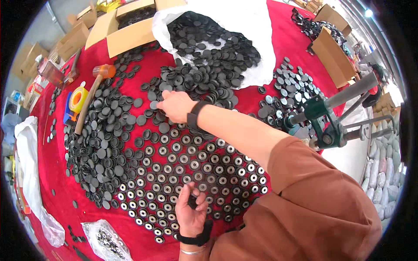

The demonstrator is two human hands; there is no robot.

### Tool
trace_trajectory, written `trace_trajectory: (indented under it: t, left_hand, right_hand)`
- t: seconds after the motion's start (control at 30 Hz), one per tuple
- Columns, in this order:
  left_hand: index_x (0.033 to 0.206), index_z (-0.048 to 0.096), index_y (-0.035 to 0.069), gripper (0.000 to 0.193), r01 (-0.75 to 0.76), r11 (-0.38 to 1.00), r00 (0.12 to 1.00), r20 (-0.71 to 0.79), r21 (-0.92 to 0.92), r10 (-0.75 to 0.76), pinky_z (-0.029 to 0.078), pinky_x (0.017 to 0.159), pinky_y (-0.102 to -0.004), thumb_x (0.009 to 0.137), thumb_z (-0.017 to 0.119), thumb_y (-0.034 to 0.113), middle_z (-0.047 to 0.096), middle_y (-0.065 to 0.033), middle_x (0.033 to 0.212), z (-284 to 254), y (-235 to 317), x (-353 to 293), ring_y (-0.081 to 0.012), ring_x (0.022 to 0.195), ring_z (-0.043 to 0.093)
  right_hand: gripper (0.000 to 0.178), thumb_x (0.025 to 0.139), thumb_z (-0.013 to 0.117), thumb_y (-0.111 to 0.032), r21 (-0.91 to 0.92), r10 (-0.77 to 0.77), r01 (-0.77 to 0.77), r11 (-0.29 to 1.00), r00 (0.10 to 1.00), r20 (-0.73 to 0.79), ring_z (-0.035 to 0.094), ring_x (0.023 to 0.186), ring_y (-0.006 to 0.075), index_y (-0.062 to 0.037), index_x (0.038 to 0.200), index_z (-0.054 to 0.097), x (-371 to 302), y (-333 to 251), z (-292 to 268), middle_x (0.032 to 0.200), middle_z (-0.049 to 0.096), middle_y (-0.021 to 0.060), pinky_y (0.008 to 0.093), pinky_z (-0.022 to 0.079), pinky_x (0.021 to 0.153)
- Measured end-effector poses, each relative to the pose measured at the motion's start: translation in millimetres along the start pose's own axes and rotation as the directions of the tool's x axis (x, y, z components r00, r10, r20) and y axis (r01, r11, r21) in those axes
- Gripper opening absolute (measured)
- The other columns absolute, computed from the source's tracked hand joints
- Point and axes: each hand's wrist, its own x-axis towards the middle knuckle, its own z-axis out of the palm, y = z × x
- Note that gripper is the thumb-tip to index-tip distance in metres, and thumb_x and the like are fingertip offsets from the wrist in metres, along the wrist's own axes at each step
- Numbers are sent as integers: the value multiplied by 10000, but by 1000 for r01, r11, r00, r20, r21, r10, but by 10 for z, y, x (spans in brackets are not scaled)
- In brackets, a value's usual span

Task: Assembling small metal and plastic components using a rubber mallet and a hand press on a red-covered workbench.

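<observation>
My right hand (176, 106) reaches over the loose black round caps (109, 148), its arm stretched across from the right. Its fingers are bent together at the edge of a black cap (154, 105); the grip is partly hidden. Nearer to me, my left hand (190, 211) is turned palm up with curled fingers around a small dark piece (192, 201), which looks like one of the caps. Beneath and around the left hand lie rows of round pieces with metal ring centres (194, 165), set out on the red cloth (56, 174).
A white sack (257, 39) spills black caps at the far side. A mallet (93, 93) lies left beside a yellow tape roll (78, 99). A green metal hand press (322, 119) stands right, near shiny discs (285, 102). A plastic bag of small parts (104, 239) lies near left.
</observation>
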Motion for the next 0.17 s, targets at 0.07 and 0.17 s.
trace_trajectory:
  t: [0.07,0.17]
  left_hand:
    - [1056,581,55,196,-36,997,999,-38,66,39,362,472,-214,975,551,231,547,-26,803,4,-32,0,-126,628,461]
    - [1073,579,51,227,-60,992,993,-93,110,71,379,480,-232,967,566,251,551,-35,812,-7,-48,0,-140,637,475]
  right_hand:
    - [235,756,634,-114,-50,-11,15,999,997,79,618,941,354,-100,986,677,139,27,12,1020,578,178,453,519,777]
    - [392,703,686,-122,-35,-17,21,999,993,121,593,967,375,-105,1092,637,190,115,-50,1057,547,189,468,503,803]
